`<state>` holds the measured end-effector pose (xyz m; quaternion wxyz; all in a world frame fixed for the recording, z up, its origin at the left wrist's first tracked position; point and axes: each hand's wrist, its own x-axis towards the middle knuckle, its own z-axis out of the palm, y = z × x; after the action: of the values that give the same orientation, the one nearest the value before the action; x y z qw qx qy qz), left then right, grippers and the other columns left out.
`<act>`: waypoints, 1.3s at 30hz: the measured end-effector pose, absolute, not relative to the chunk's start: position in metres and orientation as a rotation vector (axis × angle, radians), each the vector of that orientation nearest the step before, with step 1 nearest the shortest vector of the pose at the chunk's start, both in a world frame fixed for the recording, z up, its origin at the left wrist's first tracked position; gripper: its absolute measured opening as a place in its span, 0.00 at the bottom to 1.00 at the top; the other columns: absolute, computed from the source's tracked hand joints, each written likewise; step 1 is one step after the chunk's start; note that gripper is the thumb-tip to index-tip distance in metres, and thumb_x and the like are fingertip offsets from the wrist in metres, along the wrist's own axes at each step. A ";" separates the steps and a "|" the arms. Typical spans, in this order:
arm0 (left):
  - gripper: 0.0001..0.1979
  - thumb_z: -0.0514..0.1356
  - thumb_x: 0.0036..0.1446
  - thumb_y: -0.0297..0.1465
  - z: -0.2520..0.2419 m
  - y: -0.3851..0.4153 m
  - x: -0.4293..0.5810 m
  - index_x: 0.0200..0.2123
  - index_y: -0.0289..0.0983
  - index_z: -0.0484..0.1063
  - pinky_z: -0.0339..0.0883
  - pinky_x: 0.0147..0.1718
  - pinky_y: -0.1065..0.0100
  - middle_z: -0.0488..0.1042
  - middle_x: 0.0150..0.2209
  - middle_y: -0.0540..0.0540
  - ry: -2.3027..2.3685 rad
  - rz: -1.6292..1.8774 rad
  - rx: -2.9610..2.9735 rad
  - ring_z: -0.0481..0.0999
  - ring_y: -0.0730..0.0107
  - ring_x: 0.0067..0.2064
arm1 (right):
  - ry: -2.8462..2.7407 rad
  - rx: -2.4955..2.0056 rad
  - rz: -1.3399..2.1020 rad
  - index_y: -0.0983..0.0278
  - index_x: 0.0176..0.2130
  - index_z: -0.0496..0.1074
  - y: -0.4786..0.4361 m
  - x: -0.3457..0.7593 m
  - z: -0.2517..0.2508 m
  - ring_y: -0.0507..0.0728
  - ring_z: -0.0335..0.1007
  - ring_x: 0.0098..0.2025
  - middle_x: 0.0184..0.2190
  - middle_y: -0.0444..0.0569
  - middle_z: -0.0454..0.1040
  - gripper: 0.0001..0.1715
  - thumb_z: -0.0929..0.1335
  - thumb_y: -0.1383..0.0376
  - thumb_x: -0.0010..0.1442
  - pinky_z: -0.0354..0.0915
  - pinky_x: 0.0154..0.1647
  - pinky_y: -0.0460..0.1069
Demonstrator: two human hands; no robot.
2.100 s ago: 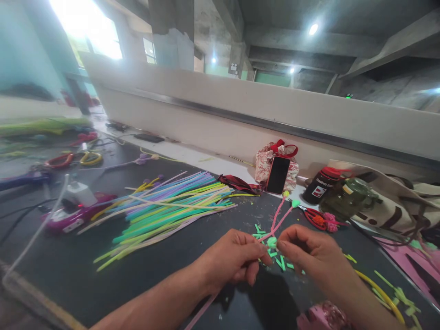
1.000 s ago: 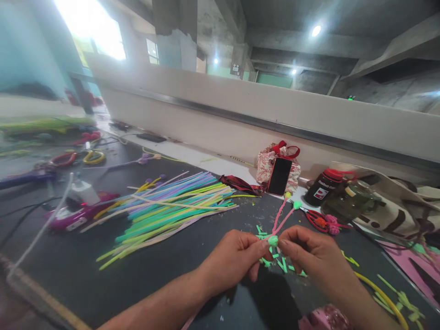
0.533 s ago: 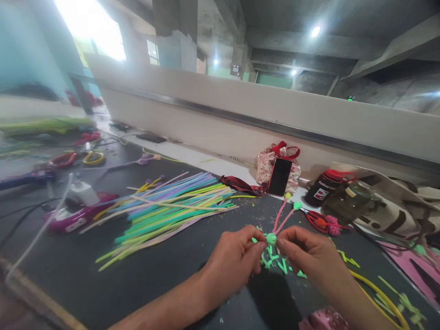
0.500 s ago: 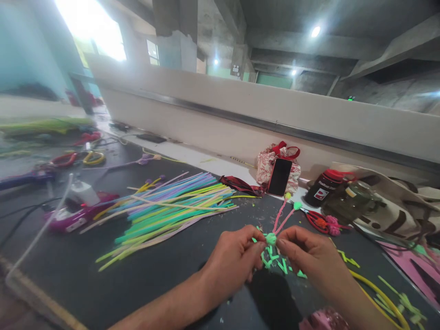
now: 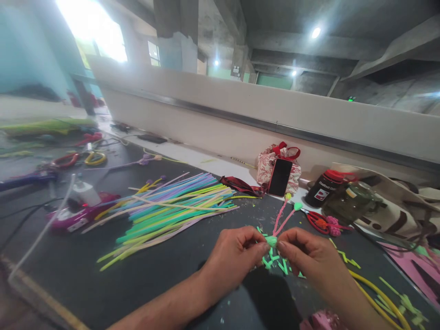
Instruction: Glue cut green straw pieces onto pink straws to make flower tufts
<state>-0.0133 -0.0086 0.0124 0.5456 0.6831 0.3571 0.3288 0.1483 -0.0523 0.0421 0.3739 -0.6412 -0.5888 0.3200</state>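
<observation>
Between my two hands is a small green pipe-cleaner ball (image 5: 271, 241), pinched from both sides. Thumb and forefinger of my left hand (image 5: 240, 252) close on its left side. My right hand (image 5: 304, 250) grips its right side the same way. Two pink pipe-cleaner stems (image 5: 282, 221) lie just beyond the ball, tipped with a yellow bud (image 5: 287, 196) and a green bud (image 5: 297, 206). Whether the stems join the held ball is hard to see. Short green clippings (image 5: 283, 266) are scattered on the dark table below my fingers.
To the left lies a spread of coloured pipe cleaners (image 5: 172, 213), beside a purple power strip (image 5: 74, 220). Red-handled pliers (image 5: 314, 222), a phone (image 5: 280, 178), a patterned pouch (image 5: 264, 162) and a black bottle (image 5: 322, 188) stand or lie behind my hands. Yellow tubing (image 5: 381, 298) curves at right.
My left fingertips have moved slightly right, closer in on the green ball. My right hand stays almost where it was.
</observation>
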 end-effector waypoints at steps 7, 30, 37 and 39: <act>0.09 0.54 0.51 0.32 0.016 -0.010 -0.013 0.26 0.34 0.73 0.52 0.22 0.76 0.65 0.20 0.53 0.893 0.837 1.653 0.60 0.79 0.23 | -1.500 -1.627 0.829 0.65 0.23 0.69 -0.054 0.145 0.043 0.47 0.55 0.18 0.16 0.38 0.60 0.13 0.66 0.58 0.50 0.53 0.18 0.42; 0.10 0.61 0.43 0.34 0.019 -0.005 -0.012 0.21 0.34 0.67 0.36 0.12 0.77 0.61 0.12 0.56 0.668 0.730 0.976 0.49 0.85 0.13 | -1.440 -1.542 0.630 0.61 0.27 0.73 -0.067 0.144 0.052 0.48 0.58 0.16 0.13 0.38 0.61 0.11 0.66 0.57 0.52 0.54 0.17 0.42; 0.08 0.61 0.41 0.32 0.018 -0.002 -0.015 0.20 0.33 0.66 0.34 0.10 0.78 0.60 0.10 0.56 0.570 0.625 0.798 0.49 0.86 0.10 | -1.511 -1.443 0.607 0.60 0.28 0.74 -0.059 0.147 0.049 0.48 0.59 0.18 0.19 0.40 0.66 0.08 0.67 0.59 0.52 0.56 0.18 0.42; 0.08 0.61 0.41 0.32 0.017 -0.001 -0.015 0.20 0.33 0.66 0.34 0.10 0.78 0.61 0.10 0.55 0.556 0.605 0.792 0.49 0.87 0.10 | -1.545 -1.379 0.619 0.59 0.31 0.75 -0.057 0.147 0.048 0.49 0.61 0.21 0.23 0.41 0.69 0.07 0.68 0.60 0.51 0.57 0.20 0.43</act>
<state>-0.0152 -0.0012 0.0170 0.8416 0.3747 0.2633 0.2864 0.1475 -0.0565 0.0482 0.4706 -0.5631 -0.6306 0.2525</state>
